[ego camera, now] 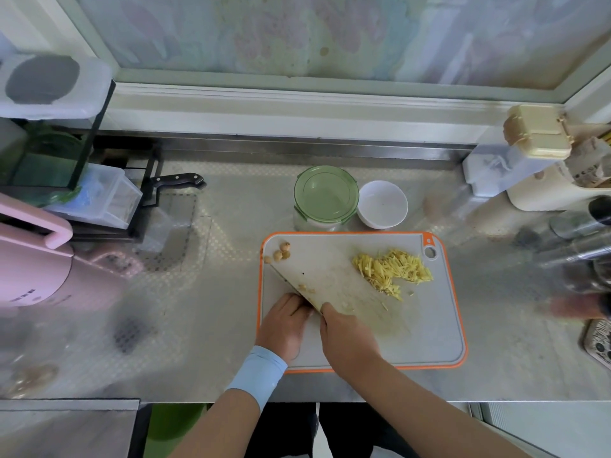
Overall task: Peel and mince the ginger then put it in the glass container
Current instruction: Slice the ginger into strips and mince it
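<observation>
Steel cleaver (307, 282) sits in the grip of the right hand (347, 335), whose fingers wrap a handle hidden beneath them. The wide blade slants up and to the left over the cutting board (429, 325), with a few yellow bits stuck to its face. The left hand (284, 325), with a pale blue wristband (258, 371), lies against the blade's left side with fingers bent; whether it holds anything I cannot tell. Ginger strips (393, 269) lie heaped on the board's upper right, apart from the blade. Peel scraps (281, 254) sit in the upper left corner. Just behind the board on the table (215, 309) stands the glass container (325, 196), its green lid on, with a white bowl (382, 204) beside it.
</observation>
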{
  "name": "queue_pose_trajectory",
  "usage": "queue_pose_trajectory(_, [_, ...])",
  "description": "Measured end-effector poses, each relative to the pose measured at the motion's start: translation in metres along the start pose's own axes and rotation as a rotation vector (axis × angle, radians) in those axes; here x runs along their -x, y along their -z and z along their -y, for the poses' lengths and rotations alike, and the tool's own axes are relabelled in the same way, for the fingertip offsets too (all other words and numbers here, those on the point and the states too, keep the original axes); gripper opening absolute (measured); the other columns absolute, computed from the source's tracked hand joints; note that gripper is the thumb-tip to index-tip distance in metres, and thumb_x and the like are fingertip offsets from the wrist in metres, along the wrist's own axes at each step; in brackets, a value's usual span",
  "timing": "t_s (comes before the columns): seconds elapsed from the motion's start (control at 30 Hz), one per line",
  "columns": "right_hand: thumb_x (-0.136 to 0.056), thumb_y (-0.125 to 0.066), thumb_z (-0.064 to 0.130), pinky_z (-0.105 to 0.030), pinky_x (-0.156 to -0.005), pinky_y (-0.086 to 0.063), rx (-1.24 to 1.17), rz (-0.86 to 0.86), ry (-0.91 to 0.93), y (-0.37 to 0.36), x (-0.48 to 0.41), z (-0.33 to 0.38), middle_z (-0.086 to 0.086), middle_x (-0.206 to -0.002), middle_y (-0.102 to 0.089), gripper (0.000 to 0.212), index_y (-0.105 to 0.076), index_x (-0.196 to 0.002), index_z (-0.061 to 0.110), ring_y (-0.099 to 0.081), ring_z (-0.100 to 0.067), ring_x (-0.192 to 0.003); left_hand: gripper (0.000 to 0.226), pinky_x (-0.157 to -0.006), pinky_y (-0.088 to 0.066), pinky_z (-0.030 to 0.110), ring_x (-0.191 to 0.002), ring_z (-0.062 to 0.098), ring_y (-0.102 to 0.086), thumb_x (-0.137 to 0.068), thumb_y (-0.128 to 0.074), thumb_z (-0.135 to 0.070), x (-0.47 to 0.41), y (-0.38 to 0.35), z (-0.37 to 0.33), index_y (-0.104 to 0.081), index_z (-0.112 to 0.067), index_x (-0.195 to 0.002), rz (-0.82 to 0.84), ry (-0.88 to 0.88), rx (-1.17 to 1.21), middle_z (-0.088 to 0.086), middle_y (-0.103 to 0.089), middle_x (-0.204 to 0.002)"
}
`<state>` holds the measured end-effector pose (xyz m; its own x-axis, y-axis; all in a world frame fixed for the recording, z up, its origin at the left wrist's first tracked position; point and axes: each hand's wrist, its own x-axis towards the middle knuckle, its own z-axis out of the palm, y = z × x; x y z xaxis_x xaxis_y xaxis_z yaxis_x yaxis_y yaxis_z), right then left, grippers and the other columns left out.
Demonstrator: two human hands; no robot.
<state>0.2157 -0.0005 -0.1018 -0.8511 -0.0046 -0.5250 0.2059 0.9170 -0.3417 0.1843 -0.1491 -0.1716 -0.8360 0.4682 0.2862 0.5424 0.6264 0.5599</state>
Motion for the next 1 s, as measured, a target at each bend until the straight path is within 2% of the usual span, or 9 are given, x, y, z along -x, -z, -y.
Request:
queue_pose_trajectory(0.07, [-0.103,-0.035,0.023,-0.029,-0.044,-0.023,-0.007,-0.001,0.007,0.003,-0.004,0.005,-0.003,-0.069,-0.047,0.009,-0.034,-0.094,0.021,-0.047,-0.029,-0.060,0.018,-0.079,-0.045,0.028,-0.090,0.022,-0.053,-0.086,-0.055,-0.008,-0.001,0.000,0.000,-0.072,-0.006,-0.090,-0.029,0.005,-0.024,0.007,-0.067,-0.090])
queue_pose_trajectory(0.17, [-0.103,-0.034,0.023,-0.029,-0.044,-0.024,-0.013,0.005,0.017,0.006,-0.002,0.005,-0.002,-0.068,-0.046,0.009,-0.034,-0.094,0.021,-0.048,-0.028,-0.061,0.018,-0.080,-0.045,0.029,-0.090,0.022,-0.053,-0.089,-0.054,-0.010,-0.001,-0.002,0.000,-0.072,-0.006,-0.088,-0.047,0.016,-0.035,0.007,-0.067,-0.088])
queue_pose_trajectory(0.3, [-0.102,-0.035,0.019,-0.030,-0.043,-0.030,-0.009,0.003,0.002,0.007,0.012,-0.003,-0.003,-0.068,-0.051,0.009,-0.034,-0.093,0.022,-0.052,-0.028,-0.060,0.016,-0.080,-0.051,0.035,-0.087,0.025,-0.058,-0.090,-0.056,-0.008,0.003,-0.005,0.003,-0.071,-0.007,-0.087,-0.022,0.002,-0.064,0.007,-0.067,-0.088])
queue_pose_trajectory(0.43, [-0.099,-0.038,0.013,-0.034,-0.047,-0.038,0.027,0.026,-0.044,0.002,0.023,-0.014,-0.003,-0.068,-0.054,0.013,-0.033,-0.092,0.023,-0.056,-0.028,-0.061,0.018,-0.083,-0.050,0.033,-0.090,0.025,-0.058,-0.090,-0.055,-0.011,0.002,-0.005,0.004,-0.072,-0.008,-0.087,-0.028,0.030,-0.065,0.006,-0.068,-0.089])
queue_pose_trajectory(0.53, [-0.099,-0.040,0.012,-0.032,-0.046,-0.035,0.060,0.022,-0.029,-0.003,0.017,-0.012,-0.003,-0.068,-0.053,0.016,-0.030,-0.091,0.023,-0.056,-0.029,-0.062,0.016,-0.084,-0.049,0.030,-0.092,0.024,-0.057,-0.089,-0.057,-0.011,0.002,-0.005,0.004,-0.073,-0.008,-0.088,-0.023,0.039,-0.057,0.006,-0.068,-0.090])
queue_pose_trajectory(0.67, [-0.100,-0.038,0.015,-0.029,-0.043,-0.026,0.043,0.002,0.012,-0.002,-0.001,0.005,0.001,-0.064,-0.041,0.015,-0.029,-0.091,0.023,-0.048,-0.029,-0.060,0.020,-0.081,-0.049,0.030,-0.091,0.024,-0.057,-0.089,-0.054,-0.014,0.003,-0.006,0.003,-0.073,-0.008,-0.086,-0.008,0.070,-0.067,0.005,-0.068,-0.089])
queue_pose_trajectory(0.8, [-0.100,-0.037,0.018,-0.030,-0.045,-0.028,-0.002,0.002,0.028,0.001,-0.009,0.011,-0.001,-0.066,-0.043,0.012,-0.030,-0.091,0.022,-0.050,-0.030,-0.063,0.020,-0.077,-0.048,0.031,-0.088,0.024,-0.056,-0.089,-0.053,-0.014,0.001,-0.007,0.003,-0.071,-0.008,-0.083,-0.013,0.099,-0.065,0.005,-0.067,-0.086])
queue_pose_trajectory(0.9, [-0.100,-0.037,0.017,-0.028,-0.043,-0.025,-0.022,-0.004,0.016,0.002,0.000,0.006,-0.001,-0.067,-0.045,0.012,-0.031,-0.092,0.022,-0.049,-0.029,-0.062,0.018,-0.078,-0.049,0.030,-0.090,0.023,-0.056,-0.087,-0.055,-0.013,0.002,-0.006,0.002,-0.072,-0.008,-0.081,-0.018,0.095,-0.076,0.005,-0.067,-0.085])
queue_pose_trajectory(1.0, [-0.101,-0.036,0.019,-0.030,-0.043,-0.029,0.004,-0.004,-0.012,-0.001,0.014,-0.006,-0.001,-0.067,-0.049,0.012,-0.030,-0.092,0.023,-0.051,-0.028,-0.061,0.016,-0.079,-0.051,0.030,-0.090,0.023,-0.057,-0.085,-0.057,-0.012,0.002,-0.006,0.003,-0.072,-0.009,-0.082,-0.017,0.082,-0.082,0.005,-0.068,-0.086])
